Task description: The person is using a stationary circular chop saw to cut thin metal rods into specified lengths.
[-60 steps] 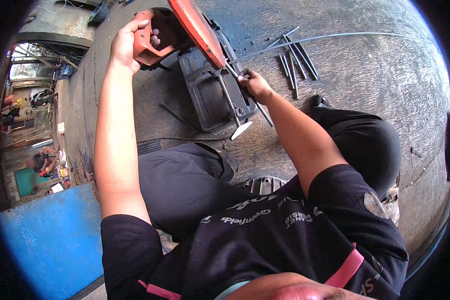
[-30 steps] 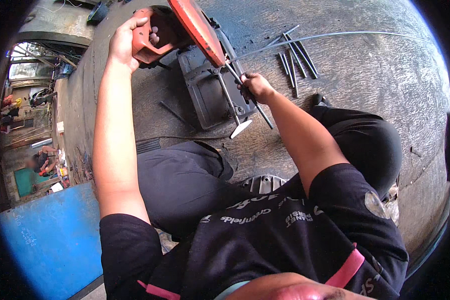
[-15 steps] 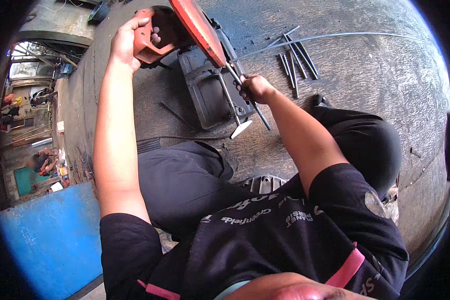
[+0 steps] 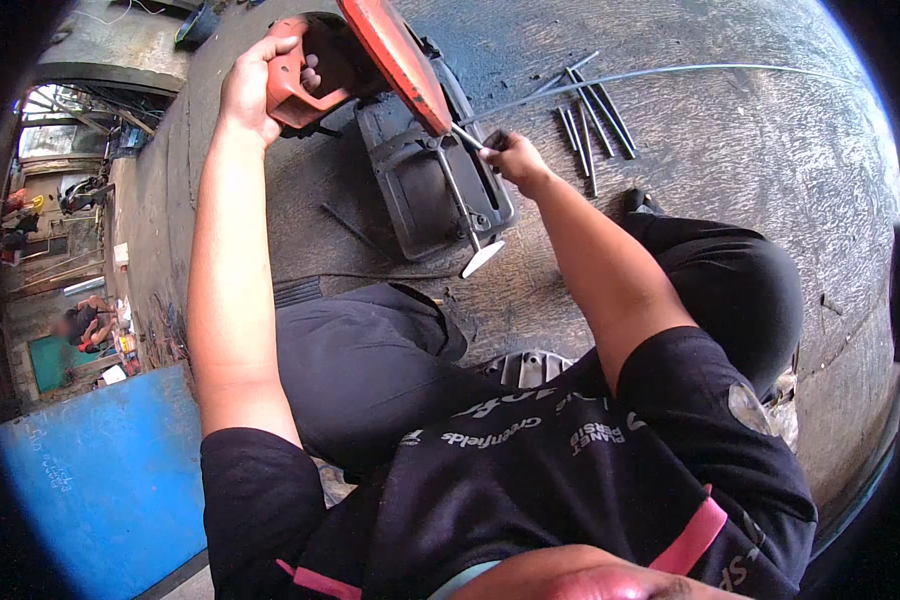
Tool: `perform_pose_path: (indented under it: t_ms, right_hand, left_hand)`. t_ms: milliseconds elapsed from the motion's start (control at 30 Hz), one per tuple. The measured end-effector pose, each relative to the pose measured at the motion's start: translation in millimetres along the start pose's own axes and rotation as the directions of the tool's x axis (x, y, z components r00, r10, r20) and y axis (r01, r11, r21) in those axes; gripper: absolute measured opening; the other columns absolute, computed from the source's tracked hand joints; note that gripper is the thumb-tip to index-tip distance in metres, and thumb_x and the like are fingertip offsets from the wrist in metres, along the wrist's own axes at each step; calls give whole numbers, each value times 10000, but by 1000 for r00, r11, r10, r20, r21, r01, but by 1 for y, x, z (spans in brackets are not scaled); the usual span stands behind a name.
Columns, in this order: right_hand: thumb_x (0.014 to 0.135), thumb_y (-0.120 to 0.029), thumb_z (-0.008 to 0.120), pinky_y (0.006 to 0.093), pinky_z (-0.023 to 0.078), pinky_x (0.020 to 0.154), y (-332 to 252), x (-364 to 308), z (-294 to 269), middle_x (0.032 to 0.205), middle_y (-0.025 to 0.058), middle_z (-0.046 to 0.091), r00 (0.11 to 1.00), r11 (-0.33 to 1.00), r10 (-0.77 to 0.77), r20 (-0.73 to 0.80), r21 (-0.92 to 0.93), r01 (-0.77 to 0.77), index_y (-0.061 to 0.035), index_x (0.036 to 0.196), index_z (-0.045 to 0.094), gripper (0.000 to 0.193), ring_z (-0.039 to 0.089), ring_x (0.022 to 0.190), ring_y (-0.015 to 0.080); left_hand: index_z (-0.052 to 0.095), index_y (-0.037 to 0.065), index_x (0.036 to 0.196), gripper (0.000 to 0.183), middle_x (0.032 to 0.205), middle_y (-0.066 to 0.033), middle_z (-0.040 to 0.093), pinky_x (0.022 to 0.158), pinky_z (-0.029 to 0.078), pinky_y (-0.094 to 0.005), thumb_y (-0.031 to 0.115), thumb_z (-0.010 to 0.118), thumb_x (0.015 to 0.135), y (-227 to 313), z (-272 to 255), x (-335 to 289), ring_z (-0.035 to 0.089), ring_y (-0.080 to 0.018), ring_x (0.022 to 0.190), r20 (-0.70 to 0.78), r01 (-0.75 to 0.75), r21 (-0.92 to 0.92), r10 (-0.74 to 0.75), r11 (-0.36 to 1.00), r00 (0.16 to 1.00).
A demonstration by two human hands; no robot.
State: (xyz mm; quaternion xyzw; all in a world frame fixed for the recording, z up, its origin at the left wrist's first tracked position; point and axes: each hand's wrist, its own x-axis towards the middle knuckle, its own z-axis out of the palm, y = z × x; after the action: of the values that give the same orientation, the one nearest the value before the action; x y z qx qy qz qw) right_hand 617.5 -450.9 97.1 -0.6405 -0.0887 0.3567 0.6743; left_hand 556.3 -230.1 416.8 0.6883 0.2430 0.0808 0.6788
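Observation:
My left hand (image 4: 255,90) is wrapped around the orange-red handle (image 4: 288,85) of a chop saw, with fingertips showing inside the handle's opening. The saw's red blade guard (image 4: 398,62) slopes down over the dark metal base (image 4: 425,205). Just below the guard's lower end, my right hand (image 4: 513,158) is closed, its fingers at a thin grey metal rod (image 4: 468,138). The rod's far end goes out of sight under the guard. On the base, a clamp screw with a pale T-shaped handle (image 4: 482,259) points toward me.
Several cut metal rods (image 4: 595,115) lie on the floor right of the saw. A long thin metal strip (image 4: 670,68) runs from the saw to the far right. A dark cable (image 4: 360,274) crosses near my knee. A blue panel (image 4: 110,480) is at lower left; a person (image 4: 88,322) sits far left.
My right hand has shifted slightly up toward the guard. The length of rod that stuck out below it is no longer visible. My left hand stays on the handle.

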Motion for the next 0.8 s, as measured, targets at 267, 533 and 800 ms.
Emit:
perform_pose_path:
  t_ms: [267,533,800]
  right_hand:
    - [746,-328,672,409,478,769,-66,22,-31,909,106,664,969,590,-245,32,-788,175,-181,916,673,225,621,906,299]
    - [743,-293,650,493,404,856,-96,25,-28,972,94,657,961,413,-259,99,-888,202,-173,963,664,251,606,964,302]
    - [748,-286,635,482,398,864,-99,22,-28,972,91,658,963,379,-242,117,-902,205,-168,962,667,246,611,958,294]
  left_hand:
    - [500,0,1121,362,860,-97,589,650,508,-277,226,542,841,-1,-2,0,574,-177,708,-6,11,36,-11,999,1000]
    - [545,1,988,265,822,-83,594,654,512,-285,203,568,818,0,0,0,586,-168,695,-3,17,-19,-17,1000,1000]
    - [545,1,1012,280,823,-85,591,655,513,-290,200,574,817,0,-1,0,582,-174,697,12,20,-20,-20,1000,1000]
